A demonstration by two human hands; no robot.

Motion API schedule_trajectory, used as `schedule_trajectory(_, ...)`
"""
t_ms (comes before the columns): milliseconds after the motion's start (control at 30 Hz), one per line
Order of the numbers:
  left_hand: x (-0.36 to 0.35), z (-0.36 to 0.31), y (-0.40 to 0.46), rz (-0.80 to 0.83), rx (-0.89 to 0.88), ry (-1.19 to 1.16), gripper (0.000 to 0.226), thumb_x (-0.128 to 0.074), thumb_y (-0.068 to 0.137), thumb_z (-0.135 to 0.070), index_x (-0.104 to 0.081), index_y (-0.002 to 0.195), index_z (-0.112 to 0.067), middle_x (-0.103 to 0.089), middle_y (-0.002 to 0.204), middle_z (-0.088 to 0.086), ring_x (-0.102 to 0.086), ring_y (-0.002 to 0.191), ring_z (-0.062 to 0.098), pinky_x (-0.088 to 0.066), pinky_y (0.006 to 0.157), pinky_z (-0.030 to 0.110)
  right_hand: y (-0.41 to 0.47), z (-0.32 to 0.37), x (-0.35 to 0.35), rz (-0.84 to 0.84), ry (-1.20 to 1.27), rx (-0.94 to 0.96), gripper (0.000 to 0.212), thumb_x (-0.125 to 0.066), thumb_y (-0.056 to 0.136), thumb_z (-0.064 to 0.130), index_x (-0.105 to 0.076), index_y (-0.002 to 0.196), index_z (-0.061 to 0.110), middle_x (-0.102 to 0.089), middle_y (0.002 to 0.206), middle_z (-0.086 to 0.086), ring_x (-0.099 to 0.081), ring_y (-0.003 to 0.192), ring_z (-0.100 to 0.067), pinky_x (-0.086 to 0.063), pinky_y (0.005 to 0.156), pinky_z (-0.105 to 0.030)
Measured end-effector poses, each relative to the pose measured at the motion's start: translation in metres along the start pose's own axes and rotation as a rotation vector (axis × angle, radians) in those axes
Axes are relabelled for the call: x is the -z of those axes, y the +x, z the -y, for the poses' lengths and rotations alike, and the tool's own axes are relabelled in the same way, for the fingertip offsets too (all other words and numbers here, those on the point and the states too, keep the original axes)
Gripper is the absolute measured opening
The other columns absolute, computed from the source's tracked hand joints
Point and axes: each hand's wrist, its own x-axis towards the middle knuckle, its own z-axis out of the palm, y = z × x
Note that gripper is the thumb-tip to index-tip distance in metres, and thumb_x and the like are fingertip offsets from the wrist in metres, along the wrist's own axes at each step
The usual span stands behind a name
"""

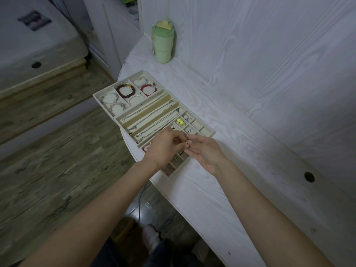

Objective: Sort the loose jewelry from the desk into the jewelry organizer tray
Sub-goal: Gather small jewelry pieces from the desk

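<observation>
A beige jewelry organizer tray [97, 95] lies on the white desk [221, 189]. Its far compartments hold bead bracelets [126, 90], its long middle slots hold silver necklaces [154, 114], and its small squares hold earrings, among them a yellow pair [180, 121]. Both hands meet over the tray's near small compartments. My left hand [163, 148] has its fingers curled and pinches a small ring [187, 143] at the fingertips. My right hand [204, 151] faces palm up, its fingers touching the same ring. The hands hide part of the near compartments.
A green lidded tumbler [163, 45] stands at the desk's far end against the white wall panel. A round cable hole [309, 177] sits in the desk at right. The desk's curved edge runs beside the tray; wooden floor and a bed lie at left.
</observation>
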Motion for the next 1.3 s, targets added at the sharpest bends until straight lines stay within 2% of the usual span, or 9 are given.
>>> schedule_trajectory(100, 0.004, -0.002, 0.002, -0.018, -0.006, 0.033, 0.003, -0.071, 0.082, -0.021, -0.071, 0.083, -0.018, -0.066, 0.084, -0.006, -0.054, 0.071, 0.0, -0.037, 0.061, 0.005, -0.002, -0.001, -0.006, -0.035, -0.002, 0.023, 0.021, -0.049, 0.092, -0.008, -0.059, 0.11, -0.003, -0.066, 0.091, -0.007, -0.065, 0.083, -0.014, -0.055, 0.081, -0.026)
schedule_trajectory(267, 0.008, 0.004, 0.006, 0.006, -0.017, 0.11, 0.013, -0.063, 0.088, -0.024, -0.067, 0.09, -0.012, -0.061, 0.089, -0.002, -0.057, 0.081, 0.013, -0.05, 0.075, 0.03, -0.004, 0.001, -0.012, -0.075, -0.082, 0.058, 0.014, -0.056, 0.091, -0.003, -0.065, 0.095, 0.006, -0.067, 0.09, -0.005, -0.065, 0.079, -0.012, -0.054, 0.067, -0.014)
schedule_trajectory(367, 0.013, 0.006, 0.008, 0.056, -0.036, 0.095, 0.014, -0.06, 0.091, -0.024, -0.064, 0.092, -0.011, -0.053, 0.092, -0.002, -0.053, 0.083, 0.013, -0.043, 0.075, 0.024, -0.005, 0.002, -0.017, -0.079, -0.072, 0.058, 0.015, -0.054, 0.09, -0.008, -0.065, 0.092, 0.002, -0.065, 0.09, -0.009, -0.064, 0.077, -0.013, -0.054, 0.064, -0.013)
schedule_trajectory(500, 0.019, 0.011, 0.008, 0.091, -0.032, -0.026, 0.011, -0.067, 0.086, -0.024, -0.065, 0.083, -0.013, -0.061, 0.092, 0.0, -0.059, 0.081, 0.012, -0.047, 0.071, 0.021, -0.006, 0.001, -0.024, -0.122, -0.012, 0.075, 0.015, -0.055, 0.087, -0.012, -0.063, 0.084, 0.001, -0.065, 0.095, -0.015, -0.066, 0.08, -0.014, -0.057, 0.071, -0.017)
schedule_trajectory(600, 0.023, 0.015, 0.01, 0.1, -0.037, -0.009, 0.009, -0.069, 0.085, -0.022, -0.065, 0.081, -0.015, -0.062, 0.088, -0.001, -0.057, 0.077, 0.01, -0.037, 0.061, 0.01, -0.006, 0.001, -0.028, -0.125, 0.018, 0.094, 0.012, -0.057, 0.086, -0.012, -0.062, 0.084, -0.001, -0.066, 0.091, -0.015, -0.068, 0.074, -0.012, -0.057, 0.071, -0.017)
schedule_trajectory(767, 0.031, 0.013, 0.015, 0.162, -0.064, -0.095, 0.011, -0.064, 0.088, -0.021, -0.064, 0.081, -0.013, -0.057, 0.077, -0.01, -0.051, 0.068, 0.0, -0.037, 0.058, 0.007, -0.008, 0.008, -0.027, -0.096, -0.017, 0.1, 0.008, -0.061, 0.086, -0.007, -0.061, 0.087, 0.001, -0.067, 0.082, -0.012, -0.068, 0.077, -0.015, -0.057, 0.079, -0.022)
schedule_trajectory(1033, 0.029, 0.005, 0.023, 0.277, -0.049, -0.213, 0.011, -0.057, 0.093, -0.011, -0.059, 0.082, -0.013, -0.058, 0.073, -0.012, -0.053, 0.06, -0.014, -0.037, 0.057, 0.002, -0.009, 0.023, -0.011, 0.024, -0.035, 0.028, 0.011, -0.058, 0.087, -0.006, -0.062, 0.089, 0.004, -0.071, 0.079, -0.007, -0.067, 0.077, -0.013, -0.055, 0.068, -0.016)
schedule_trajectory(1200, 0.027, 0.005, 0.025, 0.303, -0.056, -0.201, 0.005, -0.059, 0.091, -0.01, -0.062, 0.089, -0.006, -0.06, 0.08, -0.01, -0.054, 0.072, -0.005, -0.039, 0.064, 0.004, -0.007, 0.03, 0.001, 0.122, -0.159, 0.017, 0.013, -0.061, 0.084, -0.01, -0.061, 0.088, 0.002, -0.07, 0.086, -0.01, -0.068, 0.079, -0.016, -0.057, 0.074, -0.021)
schedule_trajectory(1300, 0.024, 0.007, 0.025, 0.303, -0.064, -0.213, 0.008, -0.061, 0.089, -0.01, -0.063, 0.09, -0.002, -0.063, 0.081, -0.003, -0.058, 0.073, 0.005, -0.044, 0.07, 0.013, -0.006, 0.032, 0.004, 0.142, -0.311, 0.063, 0.014, -0.062, 0.084, -0.01, -0.059, 0.093, 0.001, -0.067, 0.083, -0.011, -0.069, 0.072, -0.013, -0.057, 0.073, -0.021)
